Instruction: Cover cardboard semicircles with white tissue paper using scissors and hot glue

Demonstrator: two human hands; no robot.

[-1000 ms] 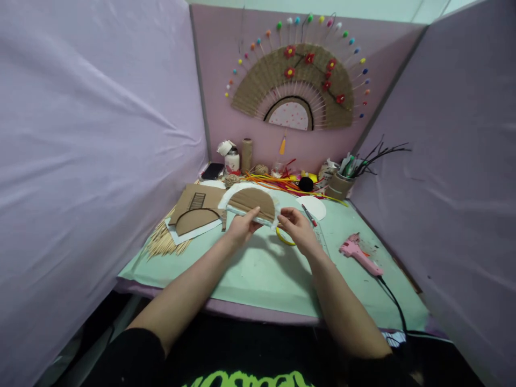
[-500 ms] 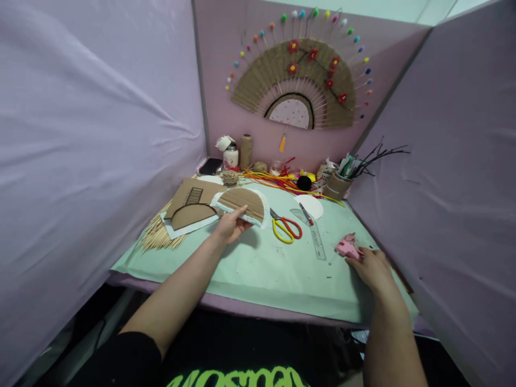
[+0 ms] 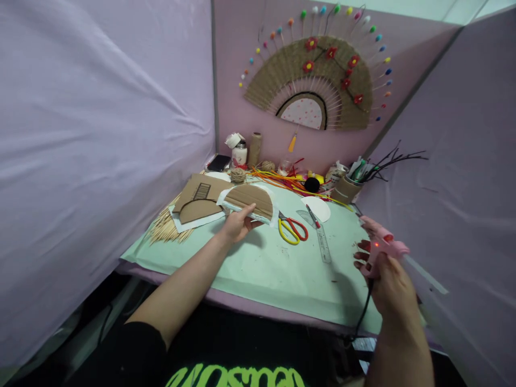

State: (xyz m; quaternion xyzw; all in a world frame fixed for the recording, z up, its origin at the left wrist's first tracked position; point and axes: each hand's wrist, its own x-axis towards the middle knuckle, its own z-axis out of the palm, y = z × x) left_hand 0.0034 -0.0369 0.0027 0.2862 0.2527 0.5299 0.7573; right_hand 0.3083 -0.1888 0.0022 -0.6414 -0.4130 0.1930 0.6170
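My left hand (image 3: 238, 224) pinches the lower edge of a half-round cardboard piece (image 3: 253, 200), thumb on top, above the table. White paper shows around the cardboard's curved rim and along its straight edge. My right hand (image 3: 387, 274) is wrapped round a pink hot glue gun (image 3: 381, 244), raised over the right side of the table. The gun's red light glows, a clear glue stick juts from its back and a black cord hangs below. Scissors (image 3: 291, 230) with yellow and red handles lie just right of the cardboard piece.
A clear ruler (image 3: 323, 244), a pen (image 3: 312, 215) and a white paper piece (image 3: 320, 207) lie mid-right. Wooden sticks (image 3: 167, 228) and cardboard (image 3: 201, 209) lie left. A stick-filled pen holder (image 3: 346, 188) stands back right. A decorated fan (image 3: 298, 70) hangs on the wall.
My right hand has lifted the glue gun off the table and tilted it up. My left hand still holds the cardboard piece in nearly the same place. The whole view has shifted slightly.
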